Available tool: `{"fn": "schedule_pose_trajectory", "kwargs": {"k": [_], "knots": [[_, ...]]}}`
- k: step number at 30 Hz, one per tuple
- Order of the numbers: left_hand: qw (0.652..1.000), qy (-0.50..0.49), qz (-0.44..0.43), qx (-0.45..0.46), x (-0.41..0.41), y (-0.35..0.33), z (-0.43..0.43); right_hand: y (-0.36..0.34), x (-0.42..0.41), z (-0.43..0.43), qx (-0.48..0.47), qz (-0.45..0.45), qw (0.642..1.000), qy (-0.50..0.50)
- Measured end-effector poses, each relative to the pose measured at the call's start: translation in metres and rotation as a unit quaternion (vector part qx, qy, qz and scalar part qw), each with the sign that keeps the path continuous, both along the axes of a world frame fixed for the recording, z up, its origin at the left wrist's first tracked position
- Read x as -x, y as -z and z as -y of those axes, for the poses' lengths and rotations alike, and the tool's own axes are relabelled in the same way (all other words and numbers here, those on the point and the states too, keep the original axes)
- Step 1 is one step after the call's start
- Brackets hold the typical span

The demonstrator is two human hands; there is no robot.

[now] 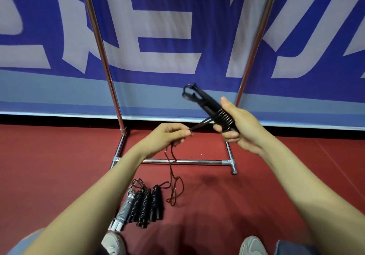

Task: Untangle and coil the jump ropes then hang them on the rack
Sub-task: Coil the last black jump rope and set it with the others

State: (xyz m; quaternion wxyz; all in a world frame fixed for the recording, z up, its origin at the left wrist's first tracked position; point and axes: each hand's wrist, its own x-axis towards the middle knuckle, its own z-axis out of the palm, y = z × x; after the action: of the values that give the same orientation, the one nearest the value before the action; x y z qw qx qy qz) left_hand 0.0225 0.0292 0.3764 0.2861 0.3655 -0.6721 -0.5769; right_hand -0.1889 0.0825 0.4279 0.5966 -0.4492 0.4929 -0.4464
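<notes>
My right hand [240,125] grips the two black handles of a jump rope [205,101], held side by side and pointing up to the left, with several turns of cord wound round them. My left hand [167,135] pinches the taut cord a little to the left of the handles. From that hand the loose dark cord [173,183] hangs down and lies in loops on the red floor. The chrome rack [183,162] stands just behind, its two uprights rising on either side of my hands.
Several coiled jump ropes [142,205], black ones and a grey-white one, lie side by side on the floor below my left forearm. A blue and white banner [177,37] closes off the back. My two shoes [113,244] show at the bottom edge.
</notes>
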Motion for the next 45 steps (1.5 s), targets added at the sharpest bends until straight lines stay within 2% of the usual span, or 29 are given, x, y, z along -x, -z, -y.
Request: {"fn": "schedule_pose_trajectory", "kwargs": {"k": [3, 6, 9, 11, 13, 15, 17, 19, 21, 24, 28, 33, 37, 43, 45], "knots": [[0.998, -0.031, 0.032, 0.043, -0.004, 0.002, 0.000, -0.003, -0.009, -0.011, -0.035, -0.055, 0.988, -0.142], [0.996, -0.024, 0.054, 0.063, -0.010, -0.008, 0.003, -0.001, -0.007, -0.014, -0.047, -0.151, 0.965, -0.208], [0.987, 0.006, 0.130, 0.089, -0.005, -0.026, -0.002, 0.006, -0.003, -0.015, -0.085, -0.302, 0.915, -0.252], [0.980, 0.014, 0.158, 0.122, 0.005, -0.033, -0.009, 0.012, -0.006, -0.013, -0.064, -0.415, 0.867, -0.267], [0.981, -0.017, 0.144, 0.129, 0.013, -0.032, -0.018, 0.018, -0.007, -0.006, 0.020, -0.499, 0.838, -0.218], [0.993, -0.069, 0.073, 0.059, 0.017, -0.031, -0.022, 0.021, -0.007, 0.000, 0.094, -0.535, 0.834, -0.093], [0.996, -0.080, -0.006, -0.031, 0.018, -0.031, -0.022, 0.022, -0.009, 0.003, 0.154, -0.555, 0.817, 0.029], [0.996, -0.043, -0.022, -0.074, 0.018, -0.031, -0.021, 0.022, -0.011, 0.006, 0.191, -0.550, 0.808, 0.092], [0.994, -0.003, -0.021, -0.103, 0.016, -0.030, -0.022, 0.022, -0.012, 0.007, 0.218, -0.536, 0.808, 0.111], [0.991, 0.016, -0.042, -0.128, 0.015, -0.029, -0.023, 0.022, -0.011, 0.007, 0.238, -0.472, 0.841, 0.111], [0.996, 0.008, -0.050, -0.071, 0.020, -0.031, -0.026, 0.020, -0.006, 0.007, 0.243, -0.446, 0.853, 0.117], [0.997, 0.060, -0.020, -0.036, 0.025, -0.034, -0.030, 0.021, -0.010, 0.005, 0.233, -0.440, 0.859, 0.120], [0.999, 0.008, 0.028, 0.017, 0.019, -0.020, -0.018, 0.015, -0.006, 0.002, 0.210, -0.382, 0.897, 0.075], [0.993, -0.018, 0.089, 0.073, 0.018, -0.005, -0.010, 0.011, 0.001, -0.002, 0.156, -0.308, 0.935, -0.075], [0.989, -0.024, 0.106, 0.102, 0.019, -0.004, -0.010, 0.013, -0.003, -0.003, 0.165, -0.275, 0.944, -0.072]]}}
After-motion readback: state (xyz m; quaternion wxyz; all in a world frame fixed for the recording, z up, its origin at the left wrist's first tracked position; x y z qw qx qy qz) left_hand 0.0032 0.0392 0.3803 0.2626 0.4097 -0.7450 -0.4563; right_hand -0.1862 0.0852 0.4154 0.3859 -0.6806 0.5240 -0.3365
